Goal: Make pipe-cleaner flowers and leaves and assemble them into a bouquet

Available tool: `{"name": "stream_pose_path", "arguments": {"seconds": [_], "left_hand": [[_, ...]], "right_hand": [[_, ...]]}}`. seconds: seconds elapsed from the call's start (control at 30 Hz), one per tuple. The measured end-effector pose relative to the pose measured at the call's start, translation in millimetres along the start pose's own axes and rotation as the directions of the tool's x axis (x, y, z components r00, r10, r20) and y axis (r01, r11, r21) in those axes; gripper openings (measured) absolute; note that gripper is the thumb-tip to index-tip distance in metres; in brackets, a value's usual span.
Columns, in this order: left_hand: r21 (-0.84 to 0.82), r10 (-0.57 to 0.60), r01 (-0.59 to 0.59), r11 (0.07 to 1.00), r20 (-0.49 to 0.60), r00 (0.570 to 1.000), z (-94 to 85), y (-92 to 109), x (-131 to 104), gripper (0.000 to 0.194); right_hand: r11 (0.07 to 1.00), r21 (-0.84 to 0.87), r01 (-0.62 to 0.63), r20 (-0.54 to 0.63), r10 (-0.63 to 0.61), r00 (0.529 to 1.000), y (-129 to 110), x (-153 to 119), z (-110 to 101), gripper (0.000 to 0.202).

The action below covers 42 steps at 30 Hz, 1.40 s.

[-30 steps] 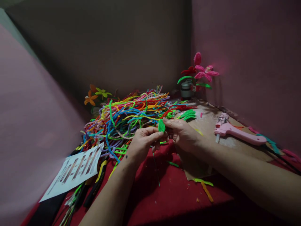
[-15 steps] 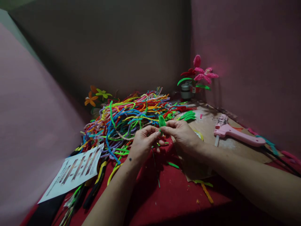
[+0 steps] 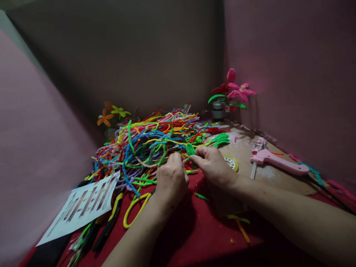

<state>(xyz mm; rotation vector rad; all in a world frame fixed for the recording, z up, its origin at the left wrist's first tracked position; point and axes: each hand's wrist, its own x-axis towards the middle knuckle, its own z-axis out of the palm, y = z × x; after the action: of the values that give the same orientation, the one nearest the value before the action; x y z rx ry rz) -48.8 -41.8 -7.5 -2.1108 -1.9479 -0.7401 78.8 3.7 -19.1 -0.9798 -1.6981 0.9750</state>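
Observation:
A small oval leaf of green pipe cleaner [image 3: 190,149] stands upright over the red cloth. My right hand [image 3: 214,165] pinches its base between thumb and forefinger. Just left of that, my left hand [image 3: 172,178] is closed with its back towards me, its fingertips at the leaf's lower end. The stem end itself is mostly hidden behind the fingers. Beyond both hands lies a big tangled pile of coloured pipe cleaners [image 3: 150,137], with a bundle of green folded pieces [image 3: 221,139] at its right.
A pink glue gun [image 3: 280,162] and a yellow tape roll [image 3: 233,163] lie on a brown board [image 3: 267,180]. Yellow-handled scissors [image 3: 136,210], pliers [image 3: 111,222] and a printed sheet [image 3: 80,207] are at left. Pipe-cleaner flowers [image 3: 240,91] stand behind.
My left hand has rolled over, so its back now faces me and its fingers are curled in. The leaf tilts slightly, still in my right hand's pinch. The view has shifted a little.

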Motion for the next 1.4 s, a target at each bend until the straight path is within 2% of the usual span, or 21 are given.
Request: {"name": "stream_pose_path", "arguments": {"seconds": [0.07, 0.17, 0.27, 0.33, 0.43, 0.57, 0.63, 0.77, 0.93, 1.03, 1.1, 1.17, 1.27, 1.4], "left_hand": [[-0.302, -0.136, 0.163, 0.939, 0.108, 0.985, -3.7, -0.7, 3.4, 0.017], [-0.647, -0.231, 0.361, 0.672, 0.280, 0.932, -13.6, -6.0, 11.4, 0.019], [-0.797, -0.215, 0.388, 0.462, 0.324, 0.921, -21.1, -13.7, 17.4, 0.023], [-0.839, -0.141, 0.418, 0.349, 0.394, 0.908, -21.4, -18.3, 18.4, 0.027], [-0.846, -0.075, 0.461, 0.266, 0.459, 0.885, -17.1, -23.1, 17.4, 0.023], [-0.844, -0.073, 0.470, 0.257, 0.468, 0.881, -14.2, -23.5, 16.2, 0.020], [-0.833, -0.065, 0.464, 0.302, 0.468, 0.882, -16.7, -21.2, 16.2, 0.019], [-0.737, -0.088, 0.411, 0.537, 0.435, 0.896, -23.3, -15.6, 16.2, 0.020], [-0.523, -0.010, 0.153, 0.839, 0.268, 0.963, -24.9, -12.2, 14.7, 0.016], [-0.339, 0.045, 0.022, 0.940, 0.188, 0.981, -24.9, -11.1, 14.0, 0.015], [-0.327, 0.054, 0.013, 0.945, 0.194, 0.979, -24.4, -11.6, 14.3, 0.016], [-0.440, 0.030, 0.088, 0.894, 0.253, 0.967, -23.0, -13.5, 15.1, 0.016], [-0.618, -0.023, 0.258, 0.742, 0.362, 0.932, -19.9, -17.0, 16.4, 0.019], [-0.711, -0.080, 0.412, 0.571, 0.451, 0.889, -17.1, -17.0, 15.8, 0.022]], "right_hand": [[0.999, 0.014, 0.041, -0.003, -0.041, 0.999, 0.4, 0.1, -0.3, 0.027], [0.996, 0.055, 0.076, 0.050, -0.079, 0.996, -0.7, 0.0, -1.8, 0.026], [0.993, 0.104, 0.054, 0.169, -0.071, 0.983, -1.7, -1.0, -2.6, 0.022], [0.990, 0.141, 0.016, 0.238, -0.049, 0.970, -1.4, -1.7, -2.5, 0.020], [0.972, 0.225, -0.061, 0.316, -0.014, 0.949, -0.9, -1.7, -2.4, 0.020], [0.907, 0.363, -0.213, 0.414, 0.048, 0.909, -1.5, -0.2, -3.4, 0.021], [0.875, 0.405, -0.264, 0.450, 0.061, 0.891, -0.7, 0.2, -3.4, 0.021], [0.843, 0.428, -0.325, 0.481, 0.091, 0.872, 3.0, -0.7, -1.2, 0.022], [0.851, 0.390, -0.351, 0.486, 0.133, 0.864, 3.0, -3.3, 2.8, 0.025], [0.878, 0.340, -0.337, 0.471, 0.151, 0.869, 3.0, -3.9, 4.5, 0.026], [0.888, 0.311, -0.339, 0.469, 0.167, 0.867, 3.6, -3.8, 4.8, 0.025], [0.887, 0.298, -0.354, 0.473, 0.184, 0.862, 3.9, -3.6, 4.5, 0.024], [0.865, 0.329, -0.379, 0.494, 0.185, 0.850, 3.7, -3.4, 3.4, 0.025], [0.812, 0.393, -0.432, 0.523, 0.190, 0.831, 4.4, -2.7, 2.8, 0.027]]}}
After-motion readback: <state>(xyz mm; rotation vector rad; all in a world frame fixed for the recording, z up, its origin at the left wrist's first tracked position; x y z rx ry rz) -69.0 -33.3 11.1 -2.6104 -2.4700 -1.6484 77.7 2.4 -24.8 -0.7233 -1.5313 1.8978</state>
